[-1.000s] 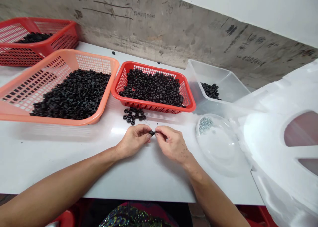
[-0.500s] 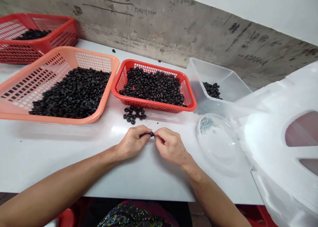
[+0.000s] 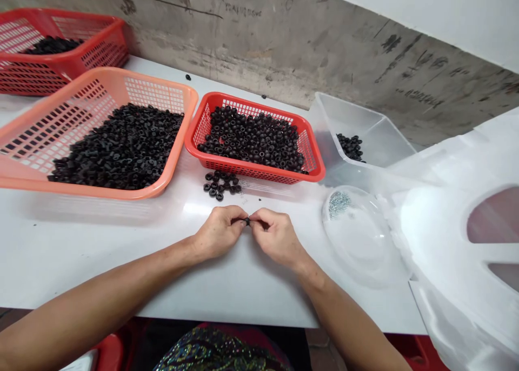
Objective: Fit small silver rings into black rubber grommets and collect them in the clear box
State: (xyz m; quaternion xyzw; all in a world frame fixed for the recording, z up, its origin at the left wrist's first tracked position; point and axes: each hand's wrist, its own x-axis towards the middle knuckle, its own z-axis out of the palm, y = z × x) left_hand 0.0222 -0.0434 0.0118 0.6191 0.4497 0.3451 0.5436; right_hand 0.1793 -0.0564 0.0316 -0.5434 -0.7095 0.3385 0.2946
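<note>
Between the fingertips of both hands is a small black part (image 3: 247,221), mostly covered by the fingers. My left hand (image 3: 219,231) pinches it from the left, and my right hand (image 3: 278,234) grips it from the right with curled fingers. Just beyond the hands, a loose group of black rings (image 3: 219,186) lies on the white table (image 3: 182,290). Behind that group stands a red basket (image 3: 259,171) filled with similar black round parts. A large orange basket (image 3: 170,168) on the left holds many small black pieces.
Farther left is another red basket (image 3: 101,46) with black parts. At the back right, a clear bin (image 3: 377,138) contains some black pieces. A clear round dish (image 3: 357,241) with tiny silvery bits sits beside a white plastic piece (image 3: 433,214). A wall (image 3: 275,41) closes off the back.
My right fingers have closed in on the black part, and less of it shows between the fingertips. The view has shifted slightly; baskets and loose rings stay put.
</note>
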